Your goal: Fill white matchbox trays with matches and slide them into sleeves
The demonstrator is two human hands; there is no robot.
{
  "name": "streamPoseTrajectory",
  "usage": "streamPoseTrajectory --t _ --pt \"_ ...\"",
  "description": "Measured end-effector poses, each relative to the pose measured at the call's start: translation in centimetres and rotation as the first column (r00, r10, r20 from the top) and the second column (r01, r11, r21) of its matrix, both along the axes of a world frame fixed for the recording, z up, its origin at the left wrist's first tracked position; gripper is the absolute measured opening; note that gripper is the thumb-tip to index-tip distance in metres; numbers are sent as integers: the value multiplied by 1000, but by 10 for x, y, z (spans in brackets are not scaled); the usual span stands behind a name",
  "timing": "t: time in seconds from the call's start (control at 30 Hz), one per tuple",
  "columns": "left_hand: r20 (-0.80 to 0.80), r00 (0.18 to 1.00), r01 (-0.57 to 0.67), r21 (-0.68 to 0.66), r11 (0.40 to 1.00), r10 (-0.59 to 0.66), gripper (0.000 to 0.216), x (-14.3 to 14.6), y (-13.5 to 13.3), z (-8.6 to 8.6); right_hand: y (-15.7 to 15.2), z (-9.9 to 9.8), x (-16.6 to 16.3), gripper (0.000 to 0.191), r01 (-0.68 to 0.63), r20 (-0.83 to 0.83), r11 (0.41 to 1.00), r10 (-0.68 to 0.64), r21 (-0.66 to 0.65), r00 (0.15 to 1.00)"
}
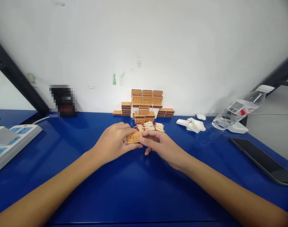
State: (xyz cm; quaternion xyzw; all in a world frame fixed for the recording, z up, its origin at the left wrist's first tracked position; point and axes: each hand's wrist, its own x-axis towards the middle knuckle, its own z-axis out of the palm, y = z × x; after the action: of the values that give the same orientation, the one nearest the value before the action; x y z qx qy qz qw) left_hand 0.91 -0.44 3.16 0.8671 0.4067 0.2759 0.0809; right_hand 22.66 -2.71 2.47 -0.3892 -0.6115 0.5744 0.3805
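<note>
One matchbox [134, 137], frame centre: likely light, thin card, crushable. Both ends pinched by left hand [113, 142] and right hand [163, 146]; grip gently there.

blue table [134, 189] | matchbox stacks [146, 104] by wall | loose matches [150, 126] | power strip [9, 138] left | bottle [241, 110], phone [262, 159] right

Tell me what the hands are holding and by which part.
An orange matchbox, held between both hands: the left hand grips its left end, and the right hand pinches its right end with thumb and fingers.
</note>
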Motion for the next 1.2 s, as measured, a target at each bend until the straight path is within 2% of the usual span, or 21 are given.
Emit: streamPoseTrajectory --t 0.07,0.17,0.37,0.47,0.53,0.63,0.73,0.83,1.0,1.2 --pt "-10 1000 5 -7 1000 -5 41 2 -1 -3 1 -3 0 33 28 -1 999 -28 -24 1000" --pt "16 999 -40 -3 999 40 54 2 -1 -6 10 -5 6 32 167 39 986 -166 -15 985" --pt "61 992 -106 -72 992 110 47 -3 0 -2 43 1 38 22 301 79 954 -300 -2 951" --pt "46 989 -135 -59 989 138 45 -3 -2 0 64 2 66 19 447 174 888 -459 106 871" --pt "9 990 -142 -40 989 142 46 -2 -4 -1 77 1 88 21 533 287 813 -582 237 761" --pt "-44 991 -125 -19 992 124 48 0 -5 -4 92 -6 115 22 522 456 781 -625 344 634" --pt "-60 993 -99 -5 995 99 47 1 -6 -8 101 -15 123 24 481 544 800 -598 359 588" --pt "-69 995 -74 2 997 74 45 2 -7 -9 107 -23 116 23 411 621 824 -565 390 543" --pt "-77 996 -34 19 999 35 42 3 -10 -9 117 -30 107 22 352 688 817 -575 457 442" --pt "-71 997 -11 70 997 16 42 2 -9 -11 119 -32 109 26 310 705 804 -594 507 388"
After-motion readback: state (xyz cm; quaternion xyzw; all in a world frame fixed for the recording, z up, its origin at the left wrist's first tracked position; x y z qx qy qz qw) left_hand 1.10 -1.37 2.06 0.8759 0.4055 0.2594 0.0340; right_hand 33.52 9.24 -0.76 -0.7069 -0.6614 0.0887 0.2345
